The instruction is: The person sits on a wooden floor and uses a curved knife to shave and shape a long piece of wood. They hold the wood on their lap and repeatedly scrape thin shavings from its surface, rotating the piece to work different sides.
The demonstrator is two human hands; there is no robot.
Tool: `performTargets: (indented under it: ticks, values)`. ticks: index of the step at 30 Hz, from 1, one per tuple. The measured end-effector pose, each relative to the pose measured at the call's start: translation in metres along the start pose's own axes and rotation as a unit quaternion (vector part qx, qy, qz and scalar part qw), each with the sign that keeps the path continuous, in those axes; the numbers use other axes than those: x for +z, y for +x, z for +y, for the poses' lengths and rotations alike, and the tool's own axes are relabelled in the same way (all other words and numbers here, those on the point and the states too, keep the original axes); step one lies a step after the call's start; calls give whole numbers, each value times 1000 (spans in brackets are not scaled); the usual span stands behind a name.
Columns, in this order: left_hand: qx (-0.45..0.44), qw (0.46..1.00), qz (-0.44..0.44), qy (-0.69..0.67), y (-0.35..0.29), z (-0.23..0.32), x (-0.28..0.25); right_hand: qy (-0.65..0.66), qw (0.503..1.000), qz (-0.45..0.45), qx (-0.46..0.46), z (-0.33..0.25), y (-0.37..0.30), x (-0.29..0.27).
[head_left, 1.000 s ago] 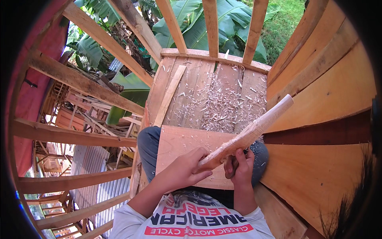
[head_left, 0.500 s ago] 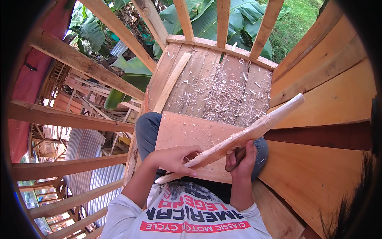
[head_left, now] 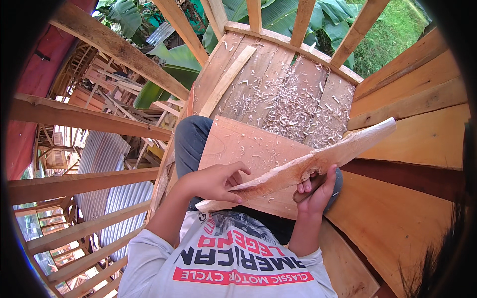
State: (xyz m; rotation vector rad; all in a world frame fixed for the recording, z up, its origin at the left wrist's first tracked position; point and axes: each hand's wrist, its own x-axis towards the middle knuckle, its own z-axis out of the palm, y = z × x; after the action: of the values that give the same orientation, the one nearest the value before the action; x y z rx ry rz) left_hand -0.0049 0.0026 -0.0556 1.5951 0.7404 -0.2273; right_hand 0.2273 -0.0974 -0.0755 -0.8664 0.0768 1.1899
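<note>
A long, pale carved piece of wood slants across my lap, its far end raised to the right. One hollowed, rough spot with a small hole shows near its middle. My left hand holds the wood near its lower left end, thumb below and fingers curved over the edge. My right hand is under the middle of the wood, closed around a brown handle; whatever the handle belongs to is hidden. A flat board lies across my thighs beneath the wood.
Curled wood shavings cover the plank floor ahead. A loose wooden strip lies there on the left. Slatted railings stand at the left and front, and a plank wall at the right.
The carved wood has rolled, so more of its rough, hollowed face shows. My right hand has turned with it, its fingers still around the brown handle. The view has shifted slightly.
</note>
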Motion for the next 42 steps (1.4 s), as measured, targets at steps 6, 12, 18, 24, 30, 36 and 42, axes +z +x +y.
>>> performTargets:
  ticks: [6,12,18,24,30,36,42]
  values:
    - [-25,976,172,133,-40,5,29,19,999,39,11,-3,2,-3]
    - [-93,921,267,269,-56,0,52,53,997,53,-28,-10,11,-1]
    - [-105,917,310,230,-57,-8,47,120,993,20,-7,-12,17,-5]
    - [-126,955,227,140,-57,-7,42,117,992,-20,34,-20,25,-20]
    - [-121,980,155,-39,-58,-23,49,105,985,-120,66,-11,22,-18]
    - [-154,929,78,-327,-62,-34,54,45,991,-110,54,4,15,-6]
    - [-158,866,-10,-474,-58,-52,52,-3,995,-81,65,14,9,3]
